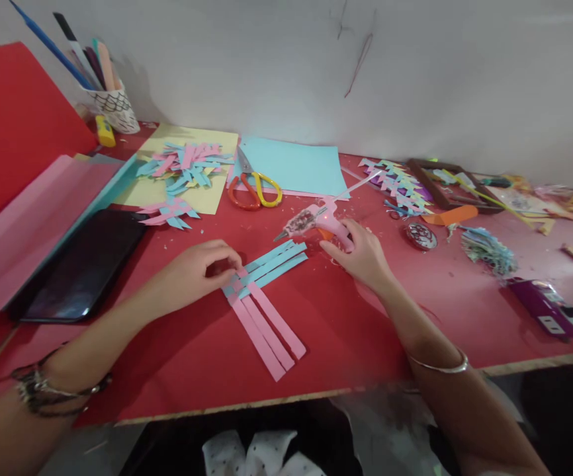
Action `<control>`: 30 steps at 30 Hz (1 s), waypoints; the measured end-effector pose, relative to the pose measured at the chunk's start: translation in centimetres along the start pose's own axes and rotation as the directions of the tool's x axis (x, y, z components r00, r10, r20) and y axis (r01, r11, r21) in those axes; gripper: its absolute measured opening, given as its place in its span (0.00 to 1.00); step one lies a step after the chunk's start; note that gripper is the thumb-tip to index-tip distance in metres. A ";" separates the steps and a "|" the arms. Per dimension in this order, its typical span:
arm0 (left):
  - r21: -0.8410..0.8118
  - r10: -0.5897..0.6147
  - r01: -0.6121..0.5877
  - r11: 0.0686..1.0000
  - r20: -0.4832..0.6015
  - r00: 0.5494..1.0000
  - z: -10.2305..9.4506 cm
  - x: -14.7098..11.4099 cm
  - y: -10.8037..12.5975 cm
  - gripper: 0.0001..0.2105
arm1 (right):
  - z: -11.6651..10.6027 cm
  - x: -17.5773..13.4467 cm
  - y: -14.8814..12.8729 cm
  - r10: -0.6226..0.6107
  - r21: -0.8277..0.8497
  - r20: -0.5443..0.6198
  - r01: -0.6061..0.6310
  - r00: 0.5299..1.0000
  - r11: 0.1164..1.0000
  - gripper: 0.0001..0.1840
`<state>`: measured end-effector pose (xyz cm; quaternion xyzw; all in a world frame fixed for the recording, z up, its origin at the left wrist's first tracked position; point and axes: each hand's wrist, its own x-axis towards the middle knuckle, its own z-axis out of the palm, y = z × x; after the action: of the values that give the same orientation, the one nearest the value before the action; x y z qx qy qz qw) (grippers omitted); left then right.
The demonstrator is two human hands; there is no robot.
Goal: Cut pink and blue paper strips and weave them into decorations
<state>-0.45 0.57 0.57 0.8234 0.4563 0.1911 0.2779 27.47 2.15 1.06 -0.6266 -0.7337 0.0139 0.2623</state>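
A patterned cup (118, 111) is filled with pens and sticks, and a small yellow object (104, 131) is set beside it. Short pink and blue strips (192, 160) are heaped on a pale yellow sheet (206, 197), and 1 woven paper piece (171, 211) is placed near them. Scissors (249, 188) with 2 differently coloured handles, 1 red-orange and 1 yellow, are laid partly over a light blue sheet (296, 162). A black phone (85, 264) is laid beside pink paper (33, 218). Farther right, a brown tray (419, 175), an orange strip (452, 216) and a purple object (529, 302) are seen.
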 end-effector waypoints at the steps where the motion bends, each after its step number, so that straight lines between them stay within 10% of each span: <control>1: -0.011 0.008 -0.008 1.000 0.012 1.000 0.1 0.0 0.1 0.09 | 0.0 0.0 0.0 0.016 0.001 -0.006 -0.016 1.000 1.000 0.19; 21: -0.044 0.017 -0.016 0.999 0.035 0.999 2.3 0.0 0.8 0.12 | -0.7 0.6 0.8 0.177 0.031 -0.111 -0.175 0.978 0.984 0.18; 30: -0.152 0.119 -0.114 0.982 0.025 0.993 0.2 -0.1 0.2 0.09 | -0.3 0.4 0.4 0.024 -0.002 -0.224 -0.025 0.974 1.000 0.24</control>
<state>-0.25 0.38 0.52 0.8285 0.3867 0.2271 0.3353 27.96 2.49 1.30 -0.6340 -0.6917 -0.0553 0.3414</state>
